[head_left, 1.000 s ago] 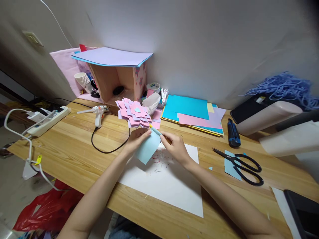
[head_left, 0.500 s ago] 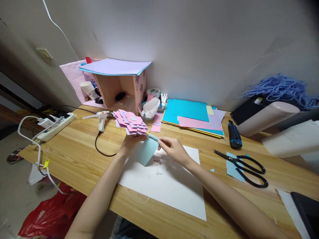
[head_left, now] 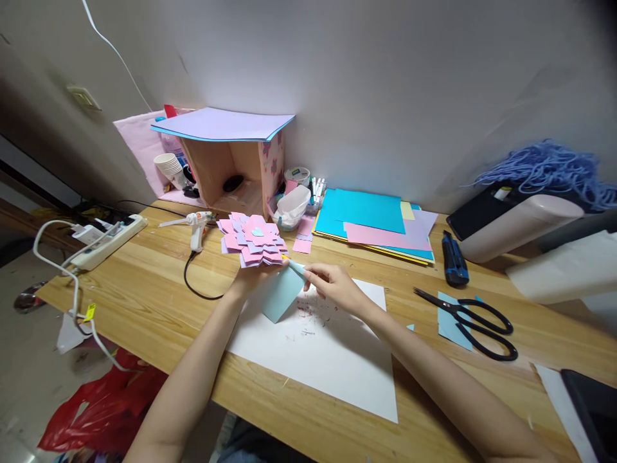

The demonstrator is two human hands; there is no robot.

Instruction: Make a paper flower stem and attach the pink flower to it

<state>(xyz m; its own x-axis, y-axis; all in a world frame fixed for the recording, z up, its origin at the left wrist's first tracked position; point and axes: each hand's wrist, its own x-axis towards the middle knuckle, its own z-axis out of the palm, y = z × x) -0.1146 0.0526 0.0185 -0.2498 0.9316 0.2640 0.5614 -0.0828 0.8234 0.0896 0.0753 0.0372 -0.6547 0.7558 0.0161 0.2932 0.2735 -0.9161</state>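
Note:
My left hand (head_left: pixel 253 278) is closed beneath a layered pink and lilac paper flower (head_left: pixel 241 239), which hides most of its fingers. A small light blue heart (head_left: pixel 258 232) sits on the flower's top. My right hand (head_left: pixel 335 287) pinches the upper edge of a light blue piece of paper (head_left: pixel 283 294), where it curls around something thin. A bit of yellow shows at that edge, close to the flower. Under both hands lies a white sheet (head_left: pixel 337 370) with small red and dark marks.
A glue gun (head_left: pixel 196 230) and a power strip (head_left: pixel 110 243) lie on the left. An open box (head_left: pixel 245 164) stands behind. Coloured paper (head_left: pixel 366 209) is stacked at the back. Scissors (head_left: pixel 456 312), a utility knife (head_left: pixel 454 260) and a phone (head_left: pixel 592 405) are on the right.
The flower has tilted, so its top with the heart now faces me more. The light blue paper has swung slightly left. My right hand keeps its pinch.

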